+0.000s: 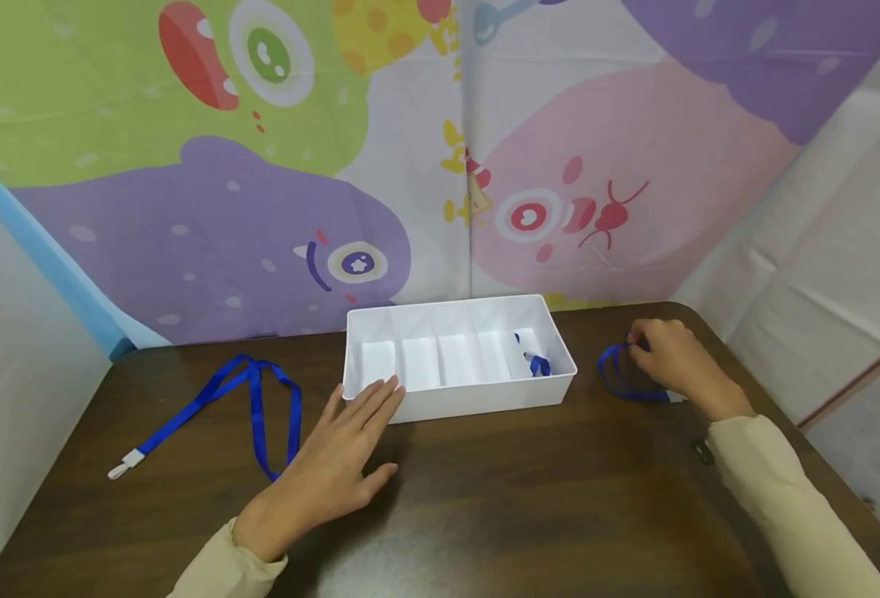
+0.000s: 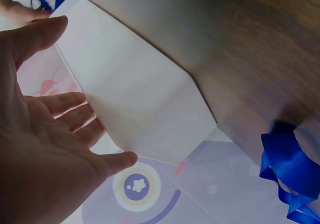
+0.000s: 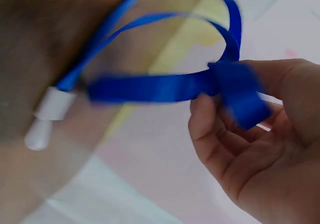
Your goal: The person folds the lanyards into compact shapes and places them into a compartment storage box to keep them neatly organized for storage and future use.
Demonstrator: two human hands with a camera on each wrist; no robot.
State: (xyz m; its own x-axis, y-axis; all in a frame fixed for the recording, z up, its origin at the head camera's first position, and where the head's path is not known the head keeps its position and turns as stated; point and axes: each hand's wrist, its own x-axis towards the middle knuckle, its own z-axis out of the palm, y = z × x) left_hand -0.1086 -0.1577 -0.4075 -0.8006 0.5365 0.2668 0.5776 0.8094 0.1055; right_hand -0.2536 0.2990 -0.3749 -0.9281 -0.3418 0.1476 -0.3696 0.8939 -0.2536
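Observation:
A white box (image 1: 477,401) with several compartments stands at the back of the table. Part of a blue lanyard (image 1: 539,365) lies in its rightmost compartment. My left hand (image 1: 343,465) has its fingers extended at the box's front left rim; in the left wrist view the fingertips are along the box edge. To the right of the box, my right hand (image 1: 672,357) pinches another blue lanyard (image 3: 150,88), whose loops hang from the fingers and whose white clip (image 3: 52,106) dangles free. A third blue lanyard (image 1: 256,407) lies spread out left of the box, beside my left forearm.
The dark wooden table (image 1: 500,515) has its right edge close to my right arm. Behind it hangs a cartoon-printed cloth (image 1: 261,232), near the back of the box. A small dark object (image 1: 702,451) lies by the right sleeve.

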